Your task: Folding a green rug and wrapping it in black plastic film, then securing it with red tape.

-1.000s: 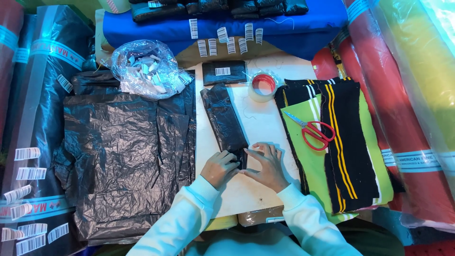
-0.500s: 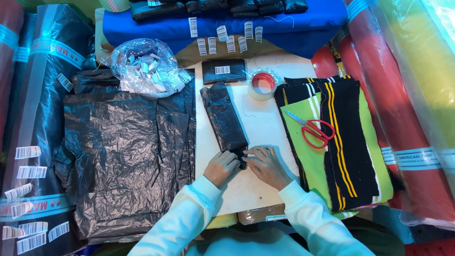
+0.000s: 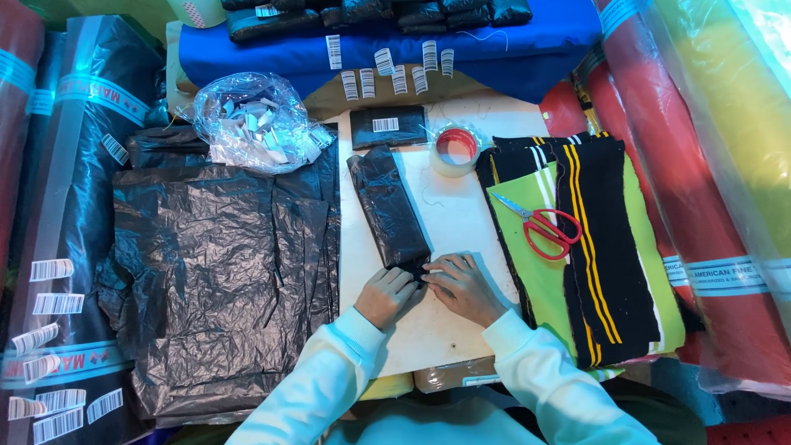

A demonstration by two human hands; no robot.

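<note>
A long, narrow folded black plastic bag (image 3: 387, 204) lies on the white table (image 3: 461, 214), running away from me. My left hand (image 3: 387, 294) and my right hand (image 3: 458, 284) both press and pinch its near end, fingers curled onto the plastic. A small packed black parcel (image 3: 386, 127) with a barcode sticker sits beyond the bag's far end. A roll of clear tape (image 3: 455, 150) with a red core stands just right of it.
A pile of flat black plastic bags (image 3: 214, 264) lies left. A clear bag of small labels (image 3: 255, 119) sits above it. Red-handled scissors (image 3: 544, 227) rest on black, striped and green fabric (image 3: 593, 247). Fabric rolls flank both sides; blue cloth (image 3: 395, 41) with barcode stickers is at the back.
Both hands shifted slightly along the near end of the folded black bag, tucking it; the right hand's fingers drew in closer. Nothing else moved.
</note>
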